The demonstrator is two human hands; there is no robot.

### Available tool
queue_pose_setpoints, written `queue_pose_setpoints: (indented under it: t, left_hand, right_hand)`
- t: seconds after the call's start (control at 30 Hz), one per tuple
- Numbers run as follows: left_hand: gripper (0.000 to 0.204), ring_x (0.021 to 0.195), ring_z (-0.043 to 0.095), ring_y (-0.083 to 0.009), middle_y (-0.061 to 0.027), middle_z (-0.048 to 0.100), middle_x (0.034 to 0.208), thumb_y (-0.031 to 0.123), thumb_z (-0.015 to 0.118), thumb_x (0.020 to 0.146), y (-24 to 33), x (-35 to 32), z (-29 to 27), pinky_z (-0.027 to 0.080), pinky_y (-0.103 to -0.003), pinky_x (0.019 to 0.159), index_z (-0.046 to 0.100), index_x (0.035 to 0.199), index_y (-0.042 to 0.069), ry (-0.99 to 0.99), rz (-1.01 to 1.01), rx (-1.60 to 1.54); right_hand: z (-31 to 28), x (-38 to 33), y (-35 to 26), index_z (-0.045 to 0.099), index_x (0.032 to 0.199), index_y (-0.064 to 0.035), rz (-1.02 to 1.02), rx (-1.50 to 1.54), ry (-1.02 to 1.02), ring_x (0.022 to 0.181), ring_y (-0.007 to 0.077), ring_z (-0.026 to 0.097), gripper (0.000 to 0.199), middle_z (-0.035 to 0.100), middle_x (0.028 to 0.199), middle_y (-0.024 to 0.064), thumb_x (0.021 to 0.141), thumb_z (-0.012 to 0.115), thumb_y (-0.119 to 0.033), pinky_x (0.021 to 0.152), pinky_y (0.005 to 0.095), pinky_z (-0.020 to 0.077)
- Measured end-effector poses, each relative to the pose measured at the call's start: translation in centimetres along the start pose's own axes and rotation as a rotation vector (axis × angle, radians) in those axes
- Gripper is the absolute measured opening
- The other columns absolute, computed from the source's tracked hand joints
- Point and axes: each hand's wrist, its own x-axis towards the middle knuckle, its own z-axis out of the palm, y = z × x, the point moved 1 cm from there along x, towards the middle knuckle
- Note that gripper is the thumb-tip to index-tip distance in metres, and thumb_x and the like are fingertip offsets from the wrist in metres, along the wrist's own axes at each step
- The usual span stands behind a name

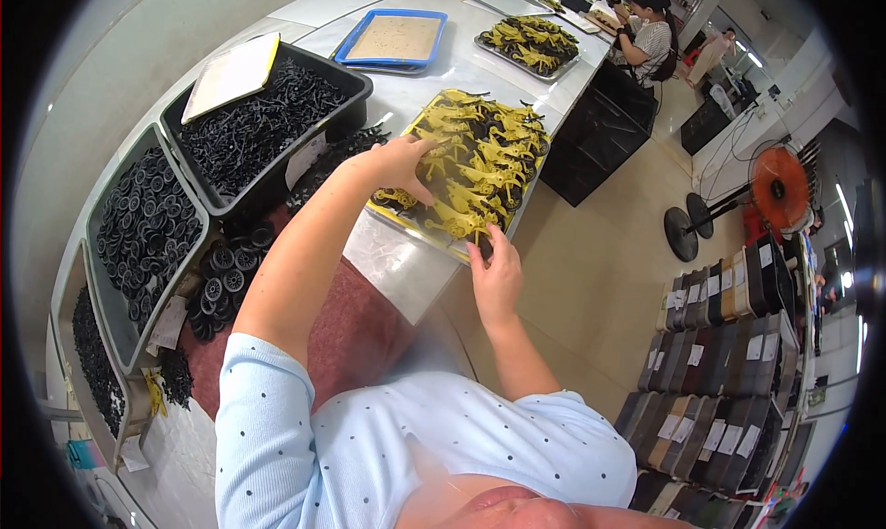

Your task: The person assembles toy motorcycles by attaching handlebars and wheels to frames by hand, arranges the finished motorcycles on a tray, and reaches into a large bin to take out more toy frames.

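Observation:
Rows of small yellow-and-black toy motorcycles [480, 164] fill a yellow tray [426, 236] at the front corner of the table. My left hand [399, 167] reaches over the tray's left side, thumb and fingers spread apart, with nothing visible held. At the tray's near edge, my right hand [496, 275] pinches the end of one toy motorcycle [461, 222] between thumb and fingers. A dark part, perhaps a wheel, shows between those fingertips. Whether that toy rests on the tray or is slightly raised, I cannot tell.
Left of me stand a black bin [268, 114] of thin black parts, a grey bin [148, 238] of black wheels and a narrower bin [97, 372]. Loose wheels [221, 275] lie on reddish cloth [355, 330]. Beyond are a blue tray [392, 38], another filled tray [528, 47] and a seated person [646, 40].

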Motion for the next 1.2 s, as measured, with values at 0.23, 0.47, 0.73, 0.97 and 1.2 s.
queue_pose_setpoints:
  t: [0.23, 0.47, 0.73, 0.97, 1.2]
  left_hand:
    - [0.08, 0.14, 0.028, -0.0314, -0.0161, 0.036, 0.146, 0.066, 0.053, 0.084, -1.2, 0.1, 3.0, 0.029, -0.066, 0.102, 0.031, 0.148, 0.022, 0.012, 0.019, 0.049]
    - [0.085, 0.137, 0.026, -0.0452, -0.0228, 0.035, 0.143, 0.06, 0.066, 0.077, -0.5, -3.6, 2.5, 0.026, -0.071, 0.101, 0.035, 0.145, 0.019, 0.386, 0.044, 0.051]
    - [0.066, 0.138, 0.027, -0.0409, -0.0203, 0.032, 0.146, 0.036, 0.075, 0.077, 0.8, -16.4, 2.3, 0.029, -0.057, 0.108, 0.05, 0.134, 0.014, 0.483, 0.168, 0.073]
    - [0.052, 0.137, 0.028, -0.0424, -0.02, 0.034, 0.145, 0.022, 0.078, 0.074, -0.3, -29.1, 4.2, 0.032, -0.049, 0.11, 0.059, 0.122, 0.012, 0.43, -0.001, -0.076]
    - [0.053, 0.139, 0.026, -0.0388, -0.0184, 0.032, 0.148, 0.012, 0.079, 0.07, -0.7, -38.6, 7.0, 0.032, -0.047, 0.11, 0.061, 0.12, 0.011, 0.474, -0.244, -0.188]
  right_hand:
    - [-0.3, 0.1, -1.1, 0.058, 0.117, -0.0066, -0.022, -0.066, 0.03, 0.095, 0.0298, 0.06, 0.04, 0.059, 0.104, 0.0113, 0.084, 0.072, -0.023, 0.078, 0.0397, 0.0505]
    - [-0.4, 0.0, -1.0, 0.057, 0.113, -0.0048, -0.023, -0.076, 0.007, 0.085, 0.0276, 0.058, 0.041, 0.057, 0.09, 0.0095, 0.081, 0.074, -0.022, 0.076, 0.0396, 0.0477]
    - [0.1, 0.2, -0.3, 0.056, 0.113, -0.0049, 0.025, -0.064, 0.078, 0.078, 0.0261, 0.057, 0.043, 0.058, 0.085, 0.0092, 0.078, 0.075, -0.022, 0.073, 0.0399, 0.0469]
    - [-1.2, 0.6, -1.5, 0.049, 0.13, -0.0101, 0.179, -0.038, -0.079, 0.103, 0.0305, 0.056, 0.057, 0.055, 0.112, 0.0145, 0.082, 0.071, -0.031, 0.092, 0.0423, 0.0419]
    - [-0.2, 1.9, -1.2, 0.066, 0.116, -0.0162, -0.099, -0.047, 0.01, 0.098, 0.0259, 0.055, 0.031, 0.055, 0.105, 0.0074, 0.085, 0.069, -0.018, 0.089, 0.0396, 0.0431]
